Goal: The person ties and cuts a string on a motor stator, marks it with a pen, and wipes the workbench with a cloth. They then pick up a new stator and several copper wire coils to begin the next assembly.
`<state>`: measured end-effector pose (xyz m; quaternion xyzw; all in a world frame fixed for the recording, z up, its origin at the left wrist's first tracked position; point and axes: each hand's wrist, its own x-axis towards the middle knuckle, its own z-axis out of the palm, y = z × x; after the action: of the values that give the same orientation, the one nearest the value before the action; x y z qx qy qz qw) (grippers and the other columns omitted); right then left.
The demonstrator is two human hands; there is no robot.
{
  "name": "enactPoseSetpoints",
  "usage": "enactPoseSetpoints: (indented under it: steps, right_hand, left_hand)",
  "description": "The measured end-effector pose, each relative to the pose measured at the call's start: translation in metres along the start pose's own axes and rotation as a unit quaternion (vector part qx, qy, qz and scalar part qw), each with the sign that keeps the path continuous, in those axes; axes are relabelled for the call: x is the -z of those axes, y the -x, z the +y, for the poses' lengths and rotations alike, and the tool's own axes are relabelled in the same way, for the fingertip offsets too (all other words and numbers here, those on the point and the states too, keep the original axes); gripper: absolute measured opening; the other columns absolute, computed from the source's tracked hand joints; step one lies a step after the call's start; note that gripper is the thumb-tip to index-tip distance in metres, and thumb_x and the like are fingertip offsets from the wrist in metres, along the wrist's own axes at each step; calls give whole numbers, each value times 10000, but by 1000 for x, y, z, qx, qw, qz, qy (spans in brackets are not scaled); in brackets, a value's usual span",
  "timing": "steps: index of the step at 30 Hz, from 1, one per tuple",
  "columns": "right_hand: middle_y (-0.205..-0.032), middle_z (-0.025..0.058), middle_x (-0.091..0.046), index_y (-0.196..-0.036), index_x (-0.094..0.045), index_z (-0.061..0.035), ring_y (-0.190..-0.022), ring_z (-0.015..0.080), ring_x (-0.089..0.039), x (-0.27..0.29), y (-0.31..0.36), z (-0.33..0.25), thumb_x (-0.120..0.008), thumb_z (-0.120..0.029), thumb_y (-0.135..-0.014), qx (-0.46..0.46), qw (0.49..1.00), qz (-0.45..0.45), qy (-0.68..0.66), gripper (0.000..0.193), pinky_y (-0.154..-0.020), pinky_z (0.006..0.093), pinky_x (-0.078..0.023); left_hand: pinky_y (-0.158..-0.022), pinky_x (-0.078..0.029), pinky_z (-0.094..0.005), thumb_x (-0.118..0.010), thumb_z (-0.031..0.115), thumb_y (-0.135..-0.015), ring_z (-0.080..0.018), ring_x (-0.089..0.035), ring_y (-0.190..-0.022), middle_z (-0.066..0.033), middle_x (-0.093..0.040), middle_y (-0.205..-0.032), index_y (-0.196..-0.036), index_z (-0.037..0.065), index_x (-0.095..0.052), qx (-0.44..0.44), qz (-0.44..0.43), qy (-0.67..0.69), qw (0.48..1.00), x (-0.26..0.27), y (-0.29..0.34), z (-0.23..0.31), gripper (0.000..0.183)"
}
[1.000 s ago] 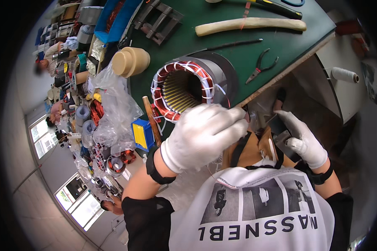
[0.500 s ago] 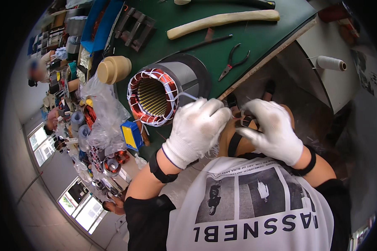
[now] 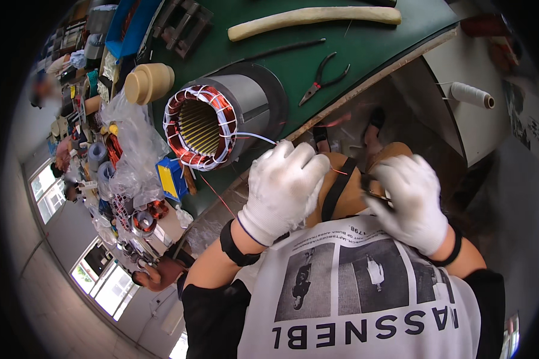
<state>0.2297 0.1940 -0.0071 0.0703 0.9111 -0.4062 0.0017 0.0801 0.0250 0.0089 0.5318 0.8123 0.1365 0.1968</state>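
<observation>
A motor stator [image 3: 251,105] lies on its side on the green bench, its copper windings [image 3: 172,127] laced with white cord around a bore of yellowish strips. White sleeving [image 3: 254,136] runs from the windings to my left hand [image 3: 284,190], gloved in white and closed on a red wire. The wire's thin end [image 3: 339,172] pokes out on the right side of that fist. My right hand [image 3: 408,200], gloved too and slightly blurred, grips a small dark tool [image 3: 374,186] whose kind is mostly hidden. A gap separates the two hands.
Pliers [image 3: 322,81], a black rod [image 3: 281,50] and a pale wooden handle [image 3: 311,21] lie on the bench [image 3: 377,51]. A tan stepped cylinder [image 3: 150,82] and a blue-yellow box [image 3: 171,178] sit left of the stator. A thread spool [image 3: 472,94] sticks out at right.
My right hand has drawn away from the left, toward the right and my body. The red wire end now shows between them. The view has shifted, so the bench things sit farther left and up.
</observation>
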Motion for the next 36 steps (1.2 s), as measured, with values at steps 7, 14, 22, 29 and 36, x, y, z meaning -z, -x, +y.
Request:
enactPoseSetpoints:
  steps: [7, 14, 22, 29, 36]
  right_hand:
    - [-858, 80, -587, -890, -595, -79, -818, 248, -579, -14, -30, -1, -780, -189, -615, 55, 998, 34, 5, 349, -713, 362, -411]
    - [-881, 84, -586, -920, -579, -74, -824, 246, -568, -16, -29, 2, -791, -215, -599, 52, 998, 42, -3, 409, -728, 358, -410]
    - [-829, 122, -613, -921, -589, -40, -768, 324, -597, -22, -19, 16, -775, -219, -667, -21, 990, 20, -139, 362, -704, 415, -451]
    - [-795, 114, -617, -915, -580, -47, -745, 293, -610, -16, 0, 24, -763, -229, -680, -69, 994, -48, -69, 349, -677, 409, -452]
    - [-862, 116, -647, -966, -608, -41, -785, 320, -624, -17, -11, 14, -772, -215, -687, -34, 984, -40, -169, 368, -724, 386, -473]
  left_hand:
    - [-617, -468, -377, -649, 54, -700, -264, -562, -718, -61, -589, -788, -828, 77, -637, 3, 20, 15, 1000, 0, -7, 5, 130]
    - [-630, -470, -379, -647, 49, -690, -278, -561, -721, -73, -588, -790, -829, 62, -632, 18, 26, 16, 999, -5, -6, 4, 140]
    - [-644, -468, -381, -657, 34, -676, -286, -555, -719, -89, -595, -804, -830, 52, -632, 3, 28, 39, 999, -7, -4, 1, 157]
    - [-637, -465, -379, -657, 32, -681, -282, -554, -708, -86, -595, -810, -837, 51, -628, -18, 32, 44, 998, -11, 0, -5, 159]
    - [-658, -468, -383, -669, 42, -681, -277, -568, -729, -85, -597, -825, -835, 53, -625, -30, 7, 78, 997, -6, -1, 0, 161]
